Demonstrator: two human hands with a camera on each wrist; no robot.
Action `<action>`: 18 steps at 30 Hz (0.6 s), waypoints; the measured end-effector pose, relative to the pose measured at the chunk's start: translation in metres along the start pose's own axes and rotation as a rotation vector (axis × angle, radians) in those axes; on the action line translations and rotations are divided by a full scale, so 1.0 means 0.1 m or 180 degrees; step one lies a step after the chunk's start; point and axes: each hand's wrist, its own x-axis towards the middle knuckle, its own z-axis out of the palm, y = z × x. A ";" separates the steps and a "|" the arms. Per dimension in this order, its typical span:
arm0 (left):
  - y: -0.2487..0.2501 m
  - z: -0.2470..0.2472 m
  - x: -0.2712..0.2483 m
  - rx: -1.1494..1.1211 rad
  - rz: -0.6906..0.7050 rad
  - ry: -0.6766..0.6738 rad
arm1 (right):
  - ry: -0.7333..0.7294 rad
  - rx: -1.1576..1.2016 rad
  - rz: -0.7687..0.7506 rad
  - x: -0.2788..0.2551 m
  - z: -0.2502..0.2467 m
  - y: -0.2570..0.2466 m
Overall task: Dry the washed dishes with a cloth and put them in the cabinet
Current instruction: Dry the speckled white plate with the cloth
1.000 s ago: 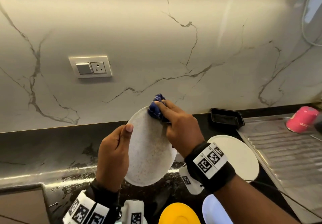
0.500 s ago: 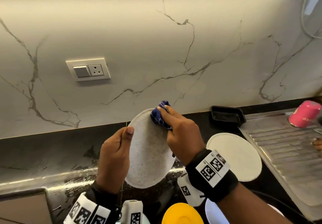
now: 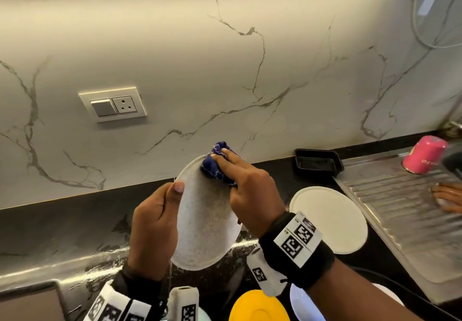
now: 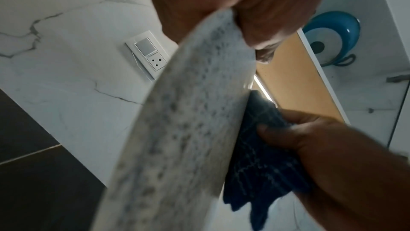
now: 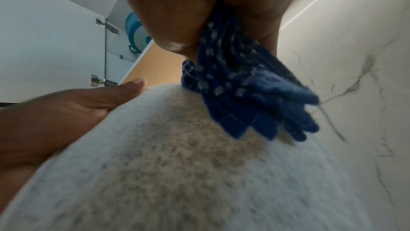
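- Nearest the body, the left hand grips the speckled plate by its left rim, thumb curled over the face and fingers behind; the plate is held tilted on edge above the black counter, clear of it
- The right hand has its fingers closed on a bunched blue cloth and presses it against the plate's upper rim
- My advice: keep the left grip firm while the cloth circles from rim to centre, then turn the plate to dry its back and the strip under the thumb
- A wet plate may slip, so I would keep it low over the counter
- Further off, a white plate lies flat just beside the ribbed draining board, apparently yet to be dried
- Overhead, the left wrist view shows an open cabinet, a blue bowl inside
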 end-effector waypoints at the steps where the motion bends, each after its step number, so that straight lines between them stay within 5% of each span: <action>1: 0.00 -0.02 0.00 -0.0064 -0.0055 0.0080 | -0.0058 0.0093 0.0152 0.01 -0.01 0.06; 9: 0.01 -0.21 0.04 -0.0963 -0.0685 0.0938 | -0.0263 0.0683 0.0881 -0.40 0.04 0.38; 18: 0.08 -0.04 -0.08 -0.1065 -0.0677 0.0406 | 0.0196 0.0515 0.0546 0.08 -0.13 0.28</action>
